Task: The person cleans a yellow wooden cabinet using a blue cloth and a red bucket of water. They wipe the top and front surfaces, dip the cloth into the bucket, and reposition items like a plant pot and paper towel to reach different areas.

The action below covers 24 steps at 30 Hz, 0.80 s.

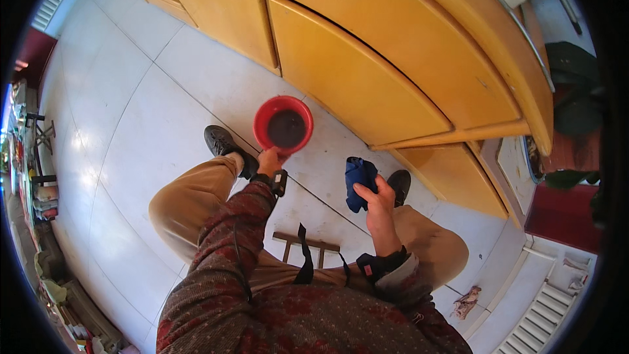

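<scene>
My left hand (269, 160) grips the near rim of a red plastic basin (261, 122), its fingers closed on the edge. Dark, murky liquid (286, 129) lies in the basin. In my right hand (380, 208) is a bunched dark blue cloth (358, 177), pinched between thumb and fingers, away from the basin. Both hands are in front of the lower doors of a yellow wooden cabinet (354, 72), touching neither door.
My legs are bent on either side, with dark shoes (221, 143) on the pale tiled floor (131, 131). Wooden bars (306, 242) show below me. A crumpled brownish scrap (466, 303) lies near a white radiator (540, 314). A leafy plant (573, 92) stands at right; clutter lines the left.
</scene>
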### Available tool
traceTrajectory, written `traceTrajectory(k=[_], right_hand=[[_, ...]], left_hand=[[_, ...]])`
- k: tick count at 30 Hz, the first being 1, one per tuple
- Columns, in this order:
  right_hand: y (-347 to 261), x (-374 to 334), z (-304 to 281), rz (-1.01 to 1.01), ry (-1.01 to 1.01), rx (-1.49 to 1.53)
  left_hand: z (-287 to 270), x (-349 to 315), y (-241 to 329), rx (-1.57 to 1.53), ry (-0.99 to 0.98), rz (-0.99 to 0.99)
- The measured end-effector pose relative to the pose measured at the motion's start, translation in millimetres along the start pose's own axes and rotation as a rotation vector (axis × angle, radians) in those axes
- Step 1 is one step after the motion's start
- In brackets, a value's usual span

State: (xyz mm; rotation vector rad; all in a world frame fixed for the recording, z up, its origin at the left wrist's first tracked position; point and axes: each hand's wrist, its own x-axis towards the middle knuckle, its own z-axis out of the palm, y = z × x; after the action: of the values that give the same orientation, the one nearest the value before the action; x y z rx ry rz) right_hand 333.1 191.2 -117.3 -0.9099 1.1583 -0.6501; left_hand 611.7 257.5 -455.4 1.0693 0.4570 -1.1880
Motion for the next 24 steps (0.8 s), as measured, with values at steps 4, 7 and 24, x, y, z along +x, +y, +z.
traceTrajectory(k=[4,7,24], right_hand=[[9.4,0.8,-4.1,-0.003,0.007,0.033],[22.6,7.2,-12.6,0.058,0.025,0.126],[94.3,62.5,-13.5,0.100,-0.049,0.438]], left_hand=[[10.0,-36.7,-44.2,0.103,0.031,-0.105],[13.1,-60.1,-66.1,0.244,0.038,-0.133],[121.7,-162.4,6.6,1.201,-0.159,0.187]])
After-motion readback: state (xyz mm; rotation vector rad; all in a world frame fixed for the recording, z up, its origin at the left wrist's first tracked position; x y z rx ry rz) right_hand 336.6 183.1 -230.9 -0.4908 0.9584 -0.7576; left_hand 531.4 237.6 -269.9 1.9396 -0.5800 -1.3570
